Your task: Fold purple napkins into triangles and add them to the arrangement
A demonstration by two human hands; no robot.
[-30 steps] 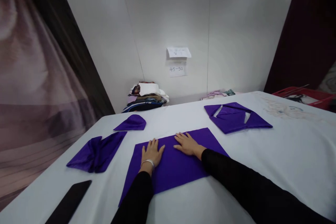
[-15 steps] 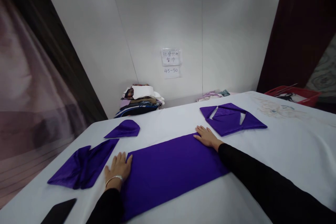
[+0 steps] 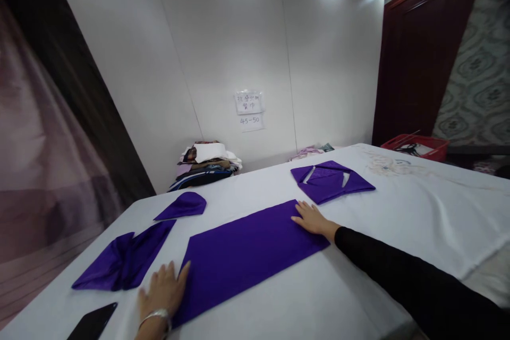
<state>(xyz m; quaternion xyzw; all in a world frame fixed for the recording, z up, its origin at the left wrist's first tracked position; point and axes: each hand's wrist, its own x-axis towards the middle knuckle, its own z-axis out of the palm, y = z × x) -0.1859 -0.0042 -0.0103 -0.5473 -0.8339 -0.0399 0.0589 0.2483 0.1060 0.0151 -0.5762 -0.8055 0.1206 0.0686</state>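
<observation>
Left grip [image 3: 162, 291], right grip [image 3: 313, 219] spread wide; purple cloth [image 3: 247, 257] flat between them, touching both.

Tabletop [image 3: 398, 202]: quantity one. Purple cloths [image 3: 251, 255] on the tabletop: quantity four. Paper signs [image 3: 249, 109]: quantity two. Piles of fabric [image 3: 205, 167]: quantity two. Black phone [image 3: 93, 323], silver bracelet [image 3: 161, 312], black sleeve [image 3: 390, 268], red basket [image 3: 437, 150], dark red door [image 3: 418, 58]: quantity one each.

Purple cloth [image 3: 251, 257]: plain, evenly coloured, surface smooth. Pose: flat on the counter [image 3: 274, 311], spread as an elongated four-cornered panel with fairly straight edges. Long axis slants from lower left to upper right in head view. Number of layers cannot be determined.
</observation>
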